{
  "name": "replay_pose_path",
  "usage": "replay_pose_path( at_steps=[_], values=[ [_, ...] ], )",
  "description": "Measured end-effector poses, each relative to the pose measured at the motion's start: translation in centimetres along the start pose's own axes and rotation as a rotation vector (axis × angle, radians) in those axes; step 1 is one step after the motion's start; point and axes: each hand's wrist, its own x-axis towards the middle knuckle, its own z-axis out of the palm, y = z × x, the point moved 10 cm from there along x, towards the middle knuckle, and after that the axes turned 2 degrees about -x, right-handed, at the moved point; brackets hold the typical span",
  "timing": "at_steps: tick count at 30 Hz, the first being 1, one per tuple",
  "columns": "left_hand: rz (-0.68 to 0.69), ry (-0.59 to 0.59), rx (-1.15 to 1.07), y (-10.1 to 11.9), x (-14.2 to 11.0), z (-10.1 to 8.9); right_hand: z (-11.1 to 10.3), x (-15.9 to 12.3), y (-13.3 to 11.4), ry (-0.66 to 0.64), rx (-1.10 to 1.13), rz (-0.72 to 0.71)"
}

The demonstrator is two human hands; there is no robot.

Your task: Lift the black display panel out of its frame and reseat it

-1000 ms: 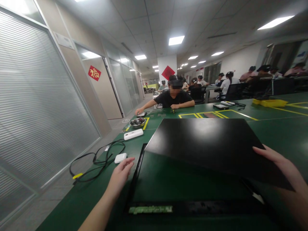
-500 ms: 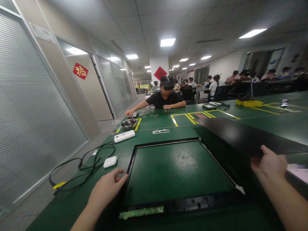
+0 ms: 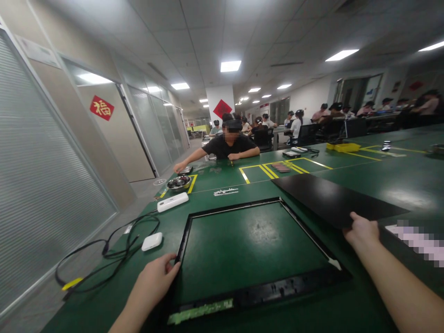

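Note:
A black rectangular frame (image 3: pixel 277 290) lies flat on the green table. It looks like a monitor bezel, with a green circuit strip (image 3: pixel 201 311) at its near left corner. My left hand (image 3: pixel 154 280) is at its left side, thumb and fingers closed on the edge. To the right, my right hand (image 3: pixel 362 230) grips the near edge of a thin, flat black panel (image 3: pixel 333 196). The panel is slightly tilted, close over the table; whether its far edge touches the top I cannot tell. The fingers under the panel are hidden.
White power bank (image 3: pixel 172 202), white case (image 3: pixel 151 241) and looped black cables (image 3: pixel 114 252) lie left. A metal bowl (image 3: pixel 179 183) and small white strips (image 3: pixel 225 191) are beyond the frame. Opposite sits a person (image 3: pixel 231 143), arm stretched toward a small device. A yellow tray (image 3: pixel 343 147) stands far right.
My right hand has brought the black panel lower and flatter, nearer the table on the right. My left hand has closed in on the frame's left edge. The view has shifted slightly rightward.

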Motion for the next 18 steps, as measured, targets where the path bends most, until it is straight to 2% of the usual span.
replay_pose_path(
  at_steps=[6, 11, 16, 18],
  values=[
    [0.008, 0.008, 0.063, 0.6, 0.3, 0.7, 0.1, 0.3, 0.3, -0.016, 0.016, 0.026],
    [0.042, 0.047, 0.056, 1.8, 0.1, 1.2, 0.0, -0.3, -0.5, 0.019, 0.096, -0.009],
    [0.048, 0.065, 0.033, 1.7, 0.2, 1.3, -0.2, -0.8, -1.8, 0.05, 0.151, -0.042],
    [0.046, 0.07, 0.007, 1.4, 0.4, 1.3, 0.3, -0.8, -1.9, 0.024, 0.142, -0.022]
  ],
)
